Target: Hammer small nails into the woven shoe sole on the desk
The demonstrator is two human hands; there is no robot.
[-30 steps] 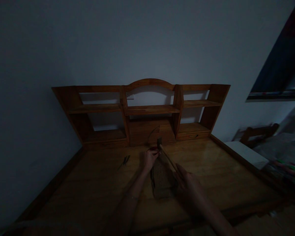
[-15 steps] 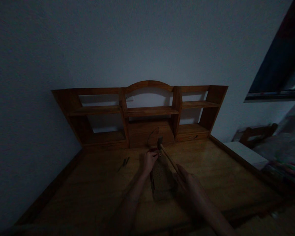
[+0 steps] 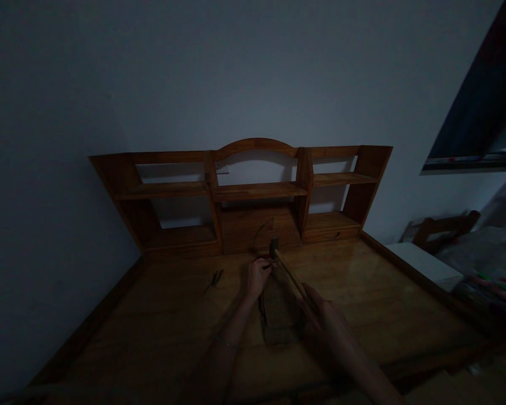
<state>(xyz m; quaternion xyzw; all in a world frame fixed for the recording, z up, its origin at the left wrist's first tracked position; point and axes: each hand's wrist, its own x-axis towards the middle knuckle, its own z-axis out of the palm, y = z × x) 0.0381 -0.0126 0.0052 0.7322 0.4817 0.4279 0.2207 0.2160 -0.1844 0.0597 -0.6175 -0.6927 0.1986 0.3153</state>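
In dim light, my right hand (image 3: 318,306) is wrapped round the wooden handle of a hammer (image 3: 292,272). The hammer's dark head is raised just beyond the fingertips of my left hand (image 3: 258,277). My left fingers are pinched together at the far end of a brown, rough-looking block (image 3: 281,306) lying on the wooden desk (image 3: 172,315). Something small and shiny shows at those fingertips, too small to name. A thin curved strand (image 3: 259,229) rises behind my left hand.
Several thin dark tools (image 3: 215,278) lie left of my left hand. A wooden shelf unit (image 3: 259,192) stands along the desk's back edge against the wall. To the right are a raised desk edge (image 3: 405,275), a white surface (image 3: 425,263) and a wooden chair back (image 3: 441,226).
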